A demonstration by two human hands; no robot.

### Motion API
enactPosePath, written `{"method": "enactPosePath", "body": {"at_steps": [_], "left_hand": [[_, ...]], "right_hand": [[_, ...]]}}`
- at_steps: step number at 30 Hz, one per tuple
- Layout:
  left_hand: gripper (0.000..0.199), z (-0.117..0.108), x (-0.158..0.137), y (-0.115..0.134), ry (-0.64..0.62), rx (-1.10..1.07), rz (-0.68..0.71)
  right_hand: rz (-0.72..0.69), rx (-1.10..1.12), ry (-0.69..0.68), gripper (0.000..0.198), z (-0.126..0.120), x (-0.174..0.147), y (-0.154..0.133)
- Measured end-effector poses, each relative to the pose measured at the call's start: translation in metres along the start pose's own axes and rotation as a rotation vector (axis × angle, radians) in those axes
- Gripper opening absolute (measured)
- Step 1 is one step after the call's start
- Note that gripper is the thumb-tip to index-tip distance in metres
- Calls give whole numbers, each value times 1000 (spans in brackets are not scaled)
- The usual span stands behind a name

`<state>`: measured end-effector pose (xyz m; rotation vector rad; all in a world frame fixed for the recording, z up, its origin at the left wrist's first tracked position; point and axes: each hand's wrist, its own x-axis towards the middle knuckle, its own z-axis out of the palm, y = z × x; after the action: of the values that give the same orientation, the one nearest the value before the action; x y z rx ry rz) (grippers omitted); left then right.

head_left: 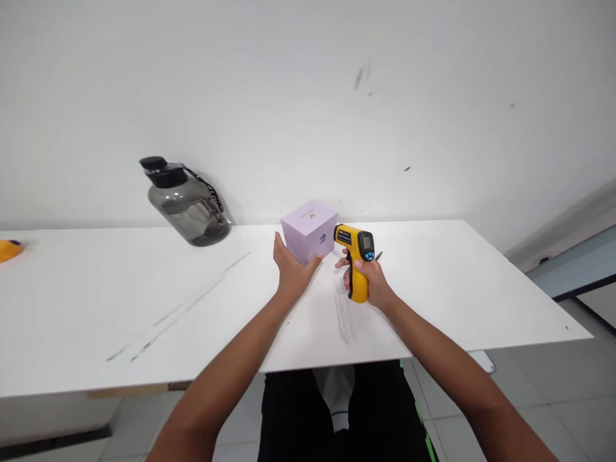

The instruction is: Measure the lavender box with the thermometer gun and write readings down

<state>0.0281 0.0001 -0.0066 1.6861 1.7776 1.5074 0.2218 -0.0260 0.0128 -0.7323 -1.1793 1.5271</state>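
A lilac cardboard box (pixel 308 232) with a small emblem on its front stands on the white table, close to the wall. My left hand (pixel 294 269) grips its near left corner, the thumb on the front face and the fingers along the left side. In my right hand (pixel 376 282) is a yellow and black infrared thermometer (pixel 359 273), held upright by its handle. Its nose points left toward the box's right side, a small distance from it. The screen and blue buttons face me. My right fingers are partly hidden behind the handle.
A large grey see-through water bottle (pixel 187 205) with a black lid stands at the back left. An orange object (pixel 9 250) is cut off at the far left. Faint markings (pixel 346 314) lie below the thermometer on the table (pixel 457 282). The wall (pixel 308 109) rises behind.
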Motion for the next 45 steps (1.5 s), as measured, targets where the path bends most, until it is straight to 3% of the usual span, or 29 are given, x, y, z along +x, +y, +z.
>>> {"method": "enactPosePath", "body": {"at_steps": [4,10,25,30,38,40,45], "left_hand": [[91,0,14,-7,-68,-125,-181],[66,0,12,-4,-93,-244,-233],[74,0,5,-3,-159,-152,-142],[70,-1,5,-3,-159,-136,-113],[69,1,5,3,-138,-251,-207],[70,2,6,2,-128,-260,-225],[80,2,8,-3,-45,-171,-192]], "right_hand": [[24,-35,10,42,0,0,1],[45,-278,31,42,8,-9,3],[33,-257,46,34,6,-7,-2],[88,-268,51,37,5,-6,-5],[55,-195,30,41,4,-7,-1],[-16,-252,113,42,5,-7,1],[-293,-552,489,33,3,-3,3]]}}
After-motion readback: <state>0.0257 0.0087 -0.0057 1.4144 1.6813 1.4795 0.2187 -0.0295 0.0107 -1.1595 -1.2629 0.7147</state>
